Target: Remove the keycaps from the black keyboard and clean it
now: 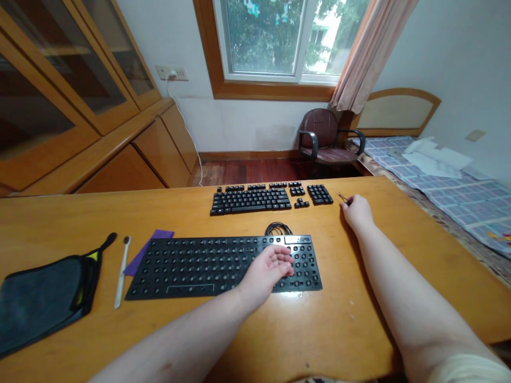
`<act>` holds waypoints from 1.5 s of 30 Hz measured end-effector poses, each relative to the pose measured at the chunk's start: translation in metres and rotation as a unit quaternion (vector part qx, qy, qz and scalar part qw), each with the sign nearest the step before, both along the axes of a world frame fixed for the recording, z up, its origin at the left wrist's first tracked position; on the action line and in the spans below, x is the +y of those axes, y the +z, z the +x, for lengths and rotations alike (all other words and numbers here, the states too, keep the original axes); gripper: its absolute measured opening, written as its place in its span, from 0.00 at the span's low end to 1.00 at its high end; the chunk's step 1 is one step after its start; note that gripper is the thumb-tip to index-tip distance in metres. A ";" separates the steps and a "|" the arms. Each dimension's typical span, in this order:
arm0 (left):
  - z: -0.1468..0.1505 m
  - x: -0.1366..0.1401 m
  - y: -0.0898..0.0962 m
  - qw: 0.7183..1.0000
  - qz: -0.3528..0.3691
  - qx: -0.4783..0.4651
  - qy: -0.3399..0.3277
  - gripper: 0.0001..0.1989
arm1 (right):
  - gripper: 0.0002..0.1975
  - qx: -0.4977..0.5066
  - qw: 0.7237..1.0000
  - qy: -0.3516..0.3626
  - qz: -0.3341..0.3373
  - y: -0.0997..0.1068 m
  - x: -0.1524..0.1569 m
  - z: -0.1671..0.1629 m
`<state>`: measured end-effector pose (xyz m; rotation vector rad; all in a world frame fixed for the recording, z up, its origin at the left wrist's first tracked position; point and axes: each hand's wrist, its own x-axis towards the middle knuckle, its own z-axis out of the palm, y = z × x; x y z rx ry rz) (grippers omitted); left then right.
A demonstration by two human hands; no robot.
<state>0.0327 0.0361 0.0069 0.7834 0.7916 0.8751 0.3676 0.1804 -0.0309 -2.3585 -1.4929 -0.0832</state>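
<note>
two bare hands were above the desk (319, 340). the left hand (268, 271), its fingers loosely curled and seemingly holding nothing, was over the keyboard base (207, 263); if it touched, i could not tell. taking this base as clock centre, the right hand (358, 213) was at two o'clock, pinching a thin tool (343, 197) whose tip pointed toward the number-pad keycaps (320, 194). a small swing of this tip could, i judged, push those caps and spoil their order. the other keycaps (252, 200) lay in close rows around twelve o'clock, so a careless bump could mix them. the coiled cable (275, 224), at two o'clock, could catch a finger and drag the base. the purple cloth (156, 234) showed at ten; at nine lay the toothbrush (121, 279), then the pouch (43, 287). if the base slipped sideways, it could push the brush.
</note>
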 end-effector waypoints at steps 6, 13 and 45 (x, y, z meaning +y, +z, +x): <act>0.001 0.001 0.004 1.000 -0.004 0.005 -0.002 0.16 | 0.14 -0.017 1.000 -0.016 0.002 -0.003 0.000 0.007; 0.000 0.001 0.000 1.000 -0.002 0.004 -0.005 0.16 | 0.15 -0.030 0.999 0.015 0.010 -0.004 0.000 0.007; -0.082 -0.036 0.091 0.760 0.450 0.466 -0.041 0.13 | 0.13 -0.104 0.946 0.265 0.154 0.006 -0.075 -0.085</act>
